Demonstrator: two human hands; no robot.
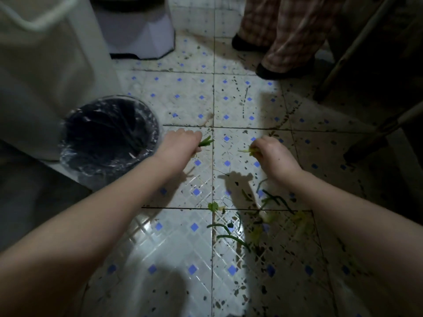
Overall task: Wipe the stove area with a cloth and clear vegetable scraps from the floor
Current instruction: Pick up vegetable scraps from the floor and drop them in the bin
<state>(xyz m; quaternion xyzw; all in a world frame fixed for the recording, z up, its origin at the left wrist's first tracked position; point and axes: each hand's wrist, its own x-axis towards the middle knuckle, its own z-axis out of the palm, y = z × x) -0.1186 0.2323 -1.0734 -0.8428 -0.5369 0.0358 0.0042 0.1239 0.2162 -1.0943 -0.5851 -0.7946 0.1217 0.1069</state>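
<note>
left hand: left hand (180,141) is clenched on a green scrap (206,141), whose tips poke out past the fingers; it is near the bin (155,133), not over it
right hand: right hand (269,152) pinches a pale scrap (246,151) low over the floor (178,236), well apart from the bin
task's thing: most of the loose scraps (263,216) lie on the floor under the right forearm; no cloth or stove in view
step (my read): floor pickup is partly done and nothing has been dropped in the bin on this pass
risk 1: the thin stems could slip out of a loose pinch on the way over and land beside the bin, since its mouth is off to the left
risk 2: dark specks across the tiles are too small to pinch and could get left behind
risk 3: a 2nd person's shoes (272,69) stand near and could tread bits into the grout
counts: 2 hands, 2 held scraps, 1 bin, 2 shoes; on the floor at least 4 green stems plus 1 leaf bit and some pale pieces, exact number unclear in the dim light
</note>
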